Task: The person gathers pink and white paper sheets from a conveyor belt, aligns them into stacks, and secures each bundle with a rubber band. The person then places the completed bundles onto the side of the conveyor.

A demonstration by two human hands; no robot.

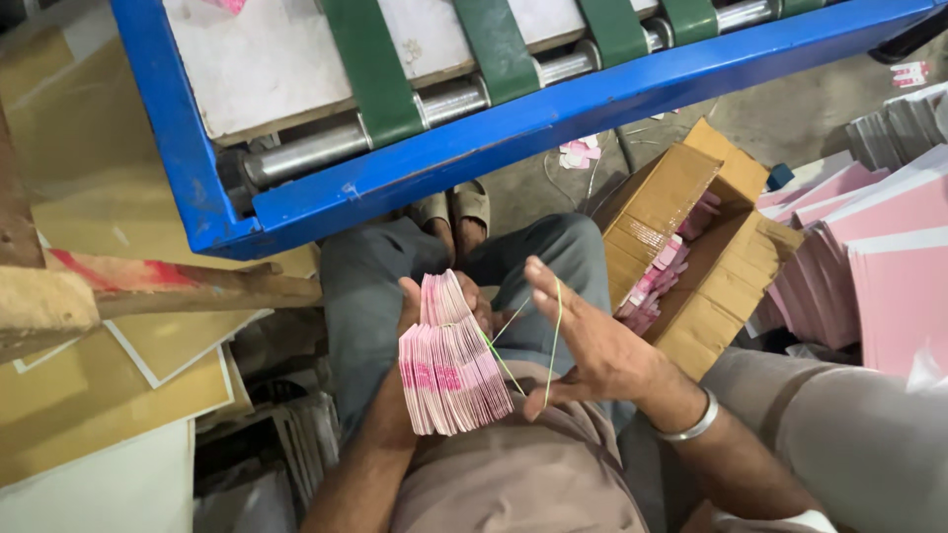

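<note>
Far left: tan boards (118,385) stacked flat, a rough wooden beam (148,291) over them. Above, a blue steel frame (553,114) with green belts (370,69) on metal rollers. Centre, over the lap: left hand (420,306) clamps a thick fanned stack (449,365) of thin pink-and-white printed cards, long axis running toward the body. Just right of it, touching, a thin green band (555,336) stretches across the spread fingers (553,286) of the right hand (592,350), the nearer hand to the band. Right: open carton (681,247) with more cards, then glossy pink sheets (889,266).
</note>
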